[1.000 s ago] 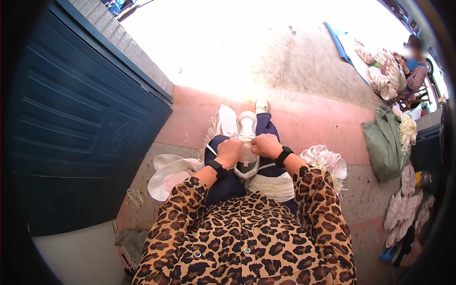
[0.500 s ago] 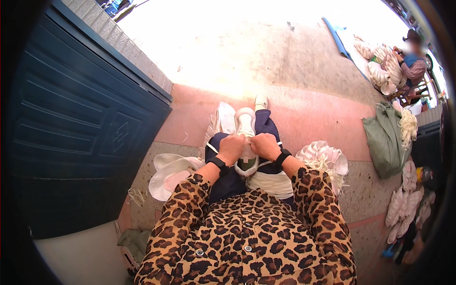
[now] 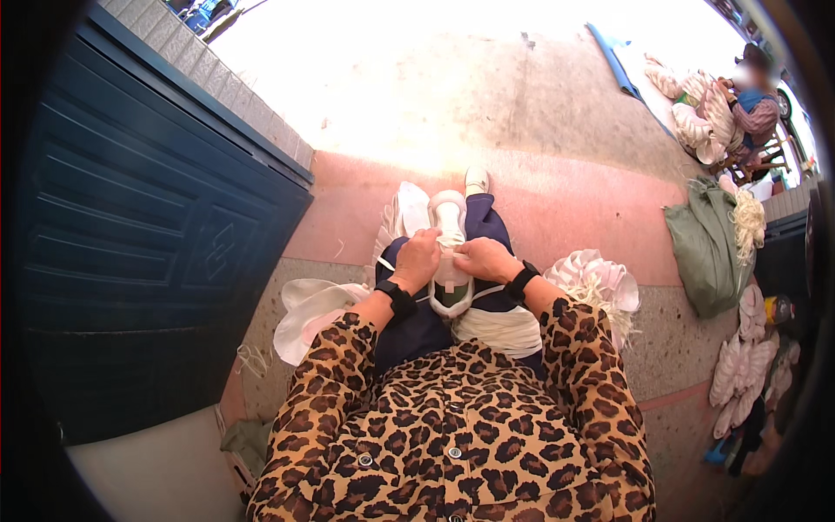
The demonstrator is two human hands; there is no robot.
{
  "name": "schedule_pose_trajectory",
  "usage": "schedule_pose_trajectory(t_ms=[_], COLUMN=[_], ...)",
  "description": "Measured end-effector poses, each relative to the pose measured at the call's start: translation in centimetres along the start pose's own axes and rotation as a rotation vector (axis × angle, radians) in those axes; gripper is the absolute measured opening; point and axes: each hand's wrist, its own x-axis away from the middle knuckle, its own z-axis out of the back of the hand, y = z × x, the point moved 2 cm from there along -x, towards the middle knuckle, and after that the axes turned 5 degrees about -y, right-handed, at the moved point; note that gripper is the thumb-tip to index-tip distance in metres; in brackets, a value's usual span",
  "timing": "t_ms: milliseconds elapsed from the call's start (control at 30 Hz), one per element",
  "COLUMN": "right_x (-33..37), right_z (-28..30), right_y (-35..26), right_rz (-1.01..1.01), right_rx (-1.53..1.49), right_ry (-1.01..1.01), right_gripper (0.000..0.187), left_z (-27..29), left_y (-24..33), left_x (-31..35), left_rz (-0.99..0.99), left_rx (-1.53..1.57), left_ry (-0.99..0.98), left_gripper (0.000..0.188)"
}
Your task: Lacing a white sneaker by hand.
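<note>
Left hand (image 3: pixel 419 257): fingers curled at the left side of a white shoe (image 3: pixel 450 283); cannot tell whether the fingertips pinch it or a lace, too small to read. Right hand (image 3: pixel 487 261): thumb and fingers clamped together on the right side of the same shoe. The hands are near each other, a narrow gap between them.

Shoe position: between the two hands, over the lap, its rounded opening nearer the body than the fingers and its pale tongue (image 3: pixel 448 213) reaching beyond them. Something green shows within the opening.

Each wrist carries a black band, one just behind the left hand (image 3: pixel 400 300), one just behind the right (image 3: pixel 523 281).

Nearer the body than the right hand: bundle of white cord (image 3: pixel 497 332) on the lap. Just beyond the left hand: upright white shoe pieces (image 3: pixel 409 213). Left of the left hand, lower: curved white pieces (image 3: pixel 300 317). Right of the right hand: pile of striped white pieces (image 3: pixel 596 278) with loose strands.

Well to the right of the right hand: green sack (image 3: pixel 703 252), pale strings (image 3: pixel 748 228) at its upper edge. Beyond that sack, a seated person (image 3: pixel 757 113) beside more white pieces. Well left of the left hand: dark blue door (image 3: pixel 156 226).
</note>
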Motion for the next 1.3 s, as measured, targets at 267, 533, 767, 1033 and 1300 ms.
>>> schedule_pose_trajectory(t_ms=[267, 533, 767, 1033, 1300], right_x=[-0.2, 0.0, -0.1, 0.1, 0.1], right_z=[-0.4, -0.7, -1.2, -0.7, -0.7], right_y=[0.5, 0.3, 1.3, 0.6, 0.7], right_rz=[-0.002, 0.026, 0.035, 0.022, 0.028], right_rx=[0.059, 0.061, 0.047, 0.031, 0.024], right_ry=[-0.013, 0.007, 0.031, -0.013, 0.013], right_gripper=[0.028, 0.027, 0.027, 0.028, 0.028], left_z=[0.8, 0.1, 1.3, 0.7, 1.1], left_y=[0.5, 0.5, -0.8, -1.8, -1.6], left_x=[0.1, -0.2, -0.9, -0.8, -0.6], left_rz=[-0.254, -0.025, -0.014, 0.302, 0.369], left_rx=[-0.196, -0.097, 0.466, 0.968, 1.077], left_ry=[-0.217, 0.037, -0.177, -0.466, -0.529], left_gripper=[0.010, 0.010, 0.009, 0.018, 0.019])
